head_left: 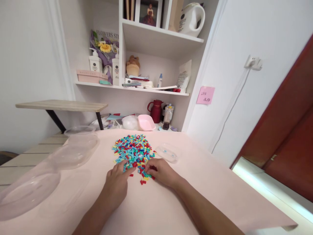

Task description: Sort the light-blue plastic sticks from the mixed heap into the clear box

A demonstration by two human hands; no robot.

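A heap of several small plastic pieces [134, 149] in blue, red, yellow and green lies on the pale pink tabletop [158, 202]. My left hand [117, 181] rests palm down at the heap's near edge, its fingertips touching the pieces. My right hand [160, 171] lies beside it at the heap's near right edge, fingers curled over a few red pieces; whether it grips one is hidden. A few loose red and yellow pieces [144, 180] lie between my hands.
A small clear dish [167, 152] sits right of the heap. Clear plastic containers [73, 151] and a clear lid [26, 191] lie at the left. Shelves [137, 88] with bottles, a pink tray [146, 122] and a red jug [156, 111] stand behind. A wall is at right.
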